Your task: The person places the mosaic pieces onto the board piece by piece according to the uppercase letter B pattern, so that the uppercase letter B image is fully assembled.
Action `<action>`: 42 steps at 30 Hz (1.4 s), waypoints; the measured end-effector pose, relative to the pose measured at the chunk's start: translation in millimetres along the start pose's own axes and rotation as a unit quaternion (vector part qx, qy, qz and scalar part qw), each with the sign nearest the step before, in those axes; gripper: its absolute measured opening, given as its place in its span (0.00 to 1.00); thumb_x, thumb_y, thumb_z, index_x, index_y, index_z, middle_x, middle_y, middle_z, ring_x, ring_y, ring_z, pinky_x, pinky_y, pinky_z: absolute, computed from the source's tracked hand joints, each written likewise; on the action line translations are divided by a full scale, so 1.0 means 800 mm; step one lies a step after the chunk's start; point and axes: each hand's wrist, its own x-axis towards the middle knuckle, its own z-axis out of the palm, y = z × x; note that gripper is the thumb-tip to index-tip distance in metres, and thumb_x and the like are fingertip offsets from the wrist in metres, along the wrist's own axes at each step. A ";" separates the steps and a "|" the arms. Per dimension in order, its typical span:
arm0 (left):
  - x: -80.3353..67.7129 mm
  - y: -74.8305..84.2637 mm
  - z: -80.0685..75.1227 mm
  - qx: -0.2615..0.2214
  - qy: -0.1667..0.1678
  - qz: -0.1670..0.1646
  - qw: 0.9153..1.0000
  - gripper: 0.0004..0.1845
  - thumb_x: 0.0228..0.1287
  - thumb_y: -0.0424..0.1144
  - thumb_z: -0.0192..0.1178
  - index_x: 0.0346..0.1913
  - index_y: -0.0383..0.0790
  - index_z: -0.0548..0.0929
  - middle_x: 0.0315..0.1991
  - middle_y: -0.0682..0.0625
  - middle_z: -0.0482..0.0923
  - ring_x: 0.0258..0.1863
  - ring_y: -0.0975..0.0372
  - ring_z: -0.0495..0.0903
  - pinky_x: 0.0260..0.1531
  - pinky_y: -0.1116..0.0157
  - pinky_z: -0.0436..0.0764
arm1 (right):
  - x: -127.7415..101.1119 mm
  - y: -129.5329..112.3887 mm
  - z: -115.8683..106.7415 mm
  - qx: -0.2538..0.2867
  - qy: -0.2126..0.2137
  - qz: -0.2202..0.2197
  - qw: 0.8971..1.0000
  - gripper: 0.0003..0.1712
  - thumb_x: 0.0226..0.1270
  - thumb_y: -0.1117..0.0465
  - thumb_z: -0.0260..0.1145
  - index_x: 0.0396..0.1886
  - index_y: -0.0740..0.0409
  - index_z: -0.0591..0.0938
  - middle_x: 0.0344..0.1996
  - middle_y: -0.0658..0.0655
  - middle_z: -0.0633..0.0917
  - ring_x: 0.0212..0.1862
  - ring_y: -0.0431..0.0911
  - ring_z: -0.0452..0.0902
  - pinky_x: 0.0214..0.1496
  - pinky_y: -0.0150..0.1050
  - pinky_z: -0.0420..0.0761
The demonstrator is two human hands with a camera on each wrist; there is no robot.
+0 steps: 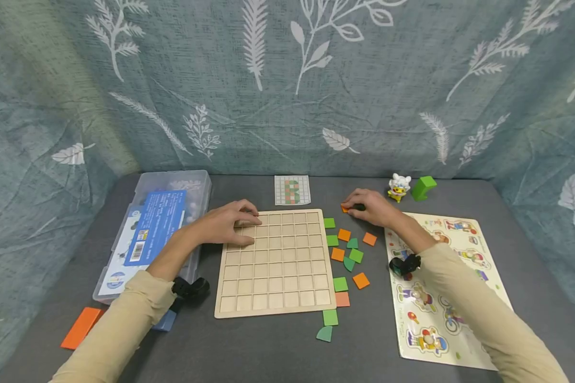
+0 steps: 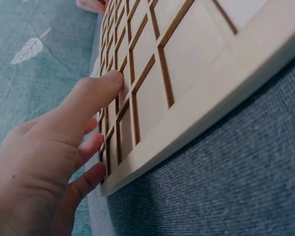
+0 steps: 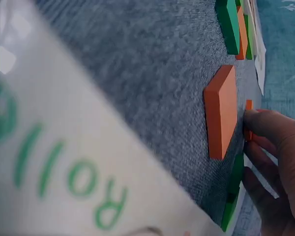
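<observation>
A wooden grid board (image 1: 278,266) lies in the middle of the grey table, its cells bare. My left hand (image 1: 249,221) rests on the board's far left corner; the left wrist view shows its fingers (image 2: 101,88) lying fairly straight on the board (image 2: 187,73). My right hand (image 1: 352,205) is beyond the board's far right corner, fingertips pinching a small orange tile (image 1: 344,208). A dark green piece (image 1: 359,207) sits under that hand. In the right wrist view, the fingers (image 3: 273,130) cover that orange tile (image 3: 248,104), and another orange tile (image 3: 221,113) lies nearer.
Loose green and orange tiles (image 1: 347,250) lie right of the board. A pattern card (image 1: 292,190) lies behind it. At the left are a clear box (image 1: 148,229) with a blue booklet and an orange bar (image 1: 80,327); at the right, a picture puzzle (image 1: 441,282), a toy figure (image 1: 399,186) and a green block (image 1: 424,187).
</observation>
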 end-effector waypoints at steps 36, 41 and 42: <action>0.000 -0.001 0.002 -0.005 0.027 -0.057 0.998 0.22 0.56 0.53 0.70 0.52 0.49 0.82 0.46 0.51 0.75 0.43 0.60 0.76 0.45 0.57 0.77 | 0.104 -0.171 0.100 -0.051 -0.018 -0.166 0.985 0.12 0.67 0.57 0.66 0.46 0.56 0.86 0.41 0.53 0.84 0.38 0.42 0.76 0.40 0.29 0.75; -0.001 0.000 0.000 -0.014 0.024 -0.062 0.998 0.22 0.56 0.53 0.69 0.52 0.49 0.82 0.46 0.51 0.75 0.44 0.59 0.76 0.47 0.57 0.77 | 0.105 -0.173 0.102 -0.048 -0.025 -0.146 0.988 0.12 0.67 0.57 0.67 0.46 0.57 0.86 0.41 0.54 0.84 0.38 0.42 0.76 0.39 0.29 0.75; -0.001 0.001 0.000 -0.015 0.024 -0.062 0.998 0.22 0.57 0.53 0.69 0.52 0.48 0.82 0.46 0.51 0.75 0.44 0.59 0.76 0.47 0.57 0.77 | 0.105 -0.174 0.102 -0.050 -0.023 -0.145 0.988 0.12 0.66 0.57 0.67 0.46 0.57 0.86 0.41 0.53 0.84 0.38 0.42 0.76 0.40 0.30 0.75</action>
